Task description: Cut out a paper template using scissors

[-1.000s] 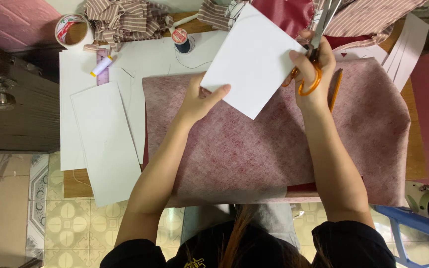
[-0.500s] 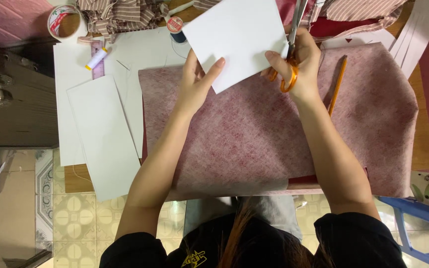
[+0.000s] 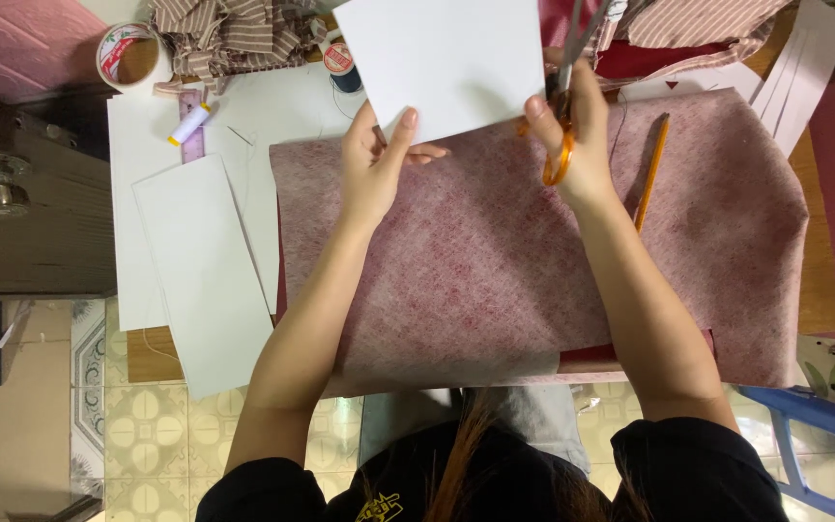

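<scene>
Here, the left hand [image 3: 376,169] pinches the lower edge of a white sheet of card [image 3: 446,58], thumb on the near face and fingers curled behind it, holding the sheet up above the table [image 3: 152,358]. The right hand [image 3: 577,135] is closed through the orange handles of a pair of scissors [image 3: 562,116], whose blades point toward twelve o'clock and meet the sheet's right edge; how far the blades gape cannot be told.

Below both hands a large piece of mottled pink-red fabric [image 3: 495,261] lies spread flat, covering most of the table from the centre out to three o'clock. An orange pencil [image 3: 651,169] rests on the fabric just beside the right wrist, at about two o'clock from the cloth's middle.

Toward nine o'clock of the fabric lie white paper sheets [image 3: 200,271], one long strip overlapping the larger ones and jutting past the table's near edge. At eleven o'clock sit a roll of tape [image 3: 129,56], a small white tube with a yellow cap [image 3: 188,124] resting on a purple ruler [image 3: 191,145], and a heap of striped brown cloth [image 3: 229,34]. A spool of dark thread [image 3: 341,65] stands just beside the raised sheet's left edge.
</scene>
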